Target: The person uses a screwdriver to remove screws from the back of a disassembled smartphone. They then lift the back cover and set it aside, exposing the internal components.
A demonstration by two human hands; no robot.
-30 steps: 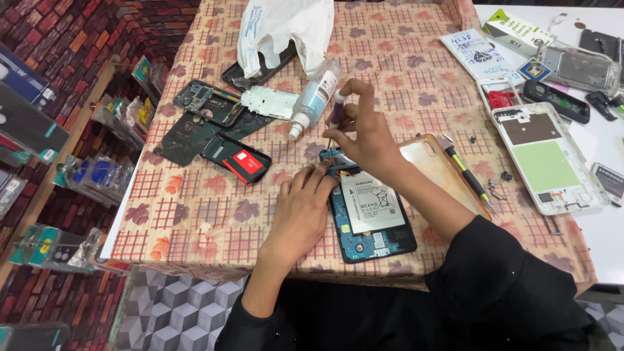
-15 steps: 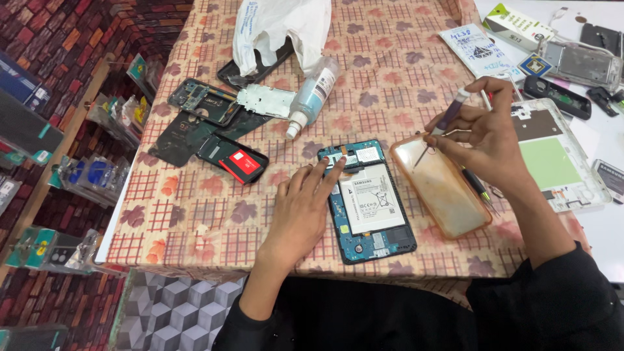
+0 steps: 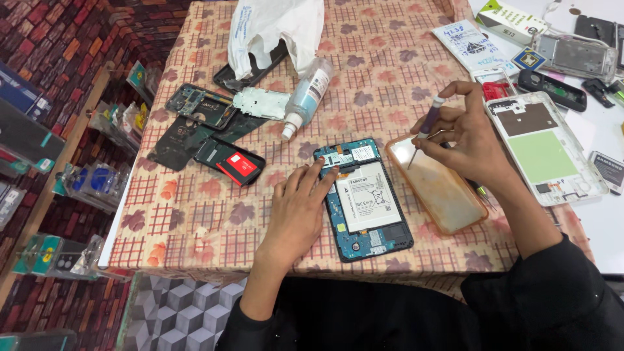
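Note:
An opened small tablet (image 3: 364, 201) with a blue frame and a white battery lies on the patterned tablecloth (image 3: 195, 214). My left hand (image 3: 300, 208) rests flat on its left edge, fingertips touching the top left corner. My right hand (image 3: 463, 136) grips a small screwdriver (image 3: 422, 133) with a purple and white handle, tip pointing down over a clear orange-tinted case (image 3: 437, 183) that lies right of the tablet.
A white back cover with a green pad (image 3: 543, 149) lies far right. A clear bottle with nozzle (image 3: 304, 97), a white plastic bag (image 3: 276, 29), dismantled phone parts (image 3: 201, 107) and a black and red part (image 3: 231, 161) sit left and behind. More phone pieces (image 3: 572, 55) crowd the back right.
My right hand moved from the tablet's top to the right, picked up the screwdriver and now holds it over the orange case. My left hand stayed on the tablet.

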